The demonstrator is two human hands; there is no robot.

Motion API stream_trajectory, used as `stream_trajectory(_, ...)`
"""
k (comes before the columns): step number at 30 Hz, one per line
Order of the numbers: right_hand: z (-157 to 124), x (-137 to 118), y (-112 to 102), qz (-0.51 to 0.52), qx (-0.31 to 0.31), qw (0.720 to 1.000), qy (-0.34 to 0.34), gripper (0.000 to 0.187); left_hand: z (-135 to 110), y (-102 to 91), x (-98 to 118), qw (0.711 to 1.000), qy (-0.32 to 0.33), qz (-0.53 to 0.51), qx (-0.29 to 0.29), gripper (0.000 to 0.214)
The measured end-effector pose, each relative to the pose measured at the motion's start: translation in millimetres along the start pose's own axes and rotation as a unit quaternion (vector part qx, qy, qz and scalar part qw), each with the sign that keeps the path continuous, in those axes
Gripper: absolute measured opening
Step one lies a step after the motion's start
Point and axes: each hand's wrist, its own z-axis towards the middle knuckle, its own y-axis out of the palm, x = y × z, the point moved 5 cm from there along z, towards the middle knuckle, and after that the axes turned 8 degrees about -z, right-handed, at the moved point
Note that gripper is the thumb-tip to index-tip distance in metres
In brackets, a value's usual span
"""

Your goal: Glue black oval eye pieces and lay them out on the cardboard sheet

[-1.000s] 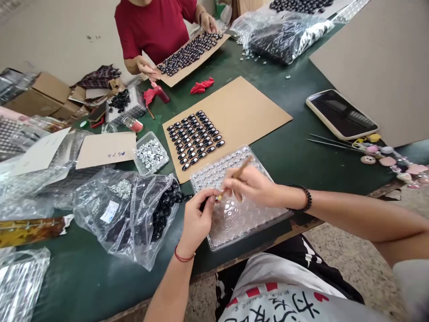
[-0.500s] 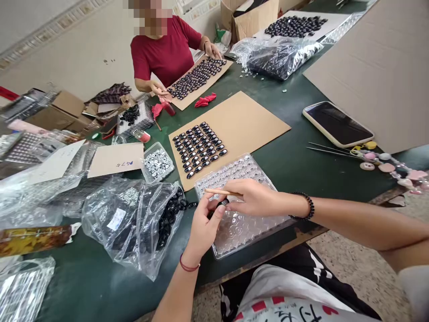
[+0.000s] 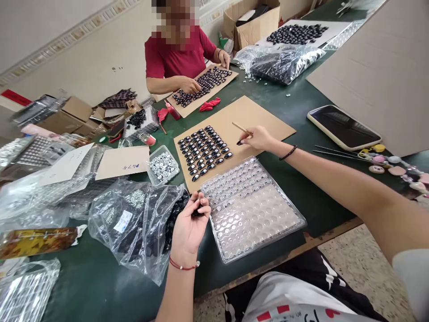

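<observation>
My right hand (image 3: 259, 137) has a wooden stick (image 3: 240, 128) gripped between thumb and fingers, its thin end pointing up and away to the left. At the same fingertips is a black oval piece (image 3: 239, 143), low over the cardboard sheet (image 3: 248, 112); whether it touches the board, I cannot tell. I seem to carry the stick high in the fingers so that the tips stay free for the piece without putting the tool down.

My left hand (image 3: 192, 221) is palm up with the fingers curled in. Something dark shows among them, but I cannot tell whether they grasp it. The clear plastic bag (image 3: 134, 223) lies just left of that hand with its black contents toward me, probably for easy reach.

To the left of my right hand, rows of black oval pieces (image 3: 205, 150) lie on the board, evenly set and slightly apart, likely so they do not knock together. Each is glossy, long and rounded, with a pale, shiny oval in its middle; of the one at my fingertips only a dark sliver shows.

Between my hands and nearer my body, a clear plastic tray (image 3: 268, 214) of round hollows lies on the bench (image 3: 100, 293), its far rows glinting.
</observation>
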Motion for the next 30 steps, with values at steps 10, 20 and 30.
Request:
stream_trajectory(10,-8,5,20,-0.097,-0.019,0.990,-0.099,0.026,-7,6.9,-9,0.991,-0.034,0.097,-0.082,0.025)
stream_trajectory(20,-10,0,26,-0.120,-0.009,0.983,-0.139,0.022,-7,7.7,-23,0.979,-0.058,0.172,-0.094,0.019)
stream_trajectory(30,-24,-24,-9,0.027,0.076,0.992,-0.098,0.035,-3,1.5,-23,0.958,-0.031,0.258,-0.121,0.007)
